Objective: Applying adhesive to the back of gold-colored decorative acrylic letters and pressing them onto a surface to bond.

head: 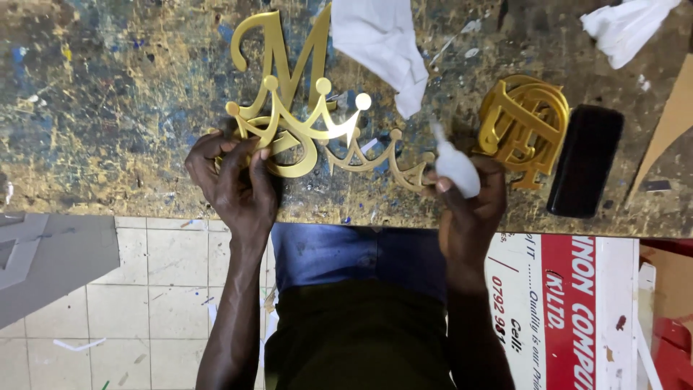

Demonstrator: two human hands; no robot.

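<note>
Left hand [234, 177] pinching gold crown cutout [289, 130]; right hand [469, 195] gripping white glue bottle [455, 166]; gold letters [523, 126], black case [585, 159], white cloth [382, 43] nearby

Bright, even overhead light, sharp focus, with glare on the gold crown cutout [303, 119].

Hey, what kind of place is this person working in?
Probably a sign-making or craft workshop: a paint-spattered workbench, gold cut-out letters with a crown piece steadied by the left hand, and a small white squeeze bottle in the right hand.
</note>
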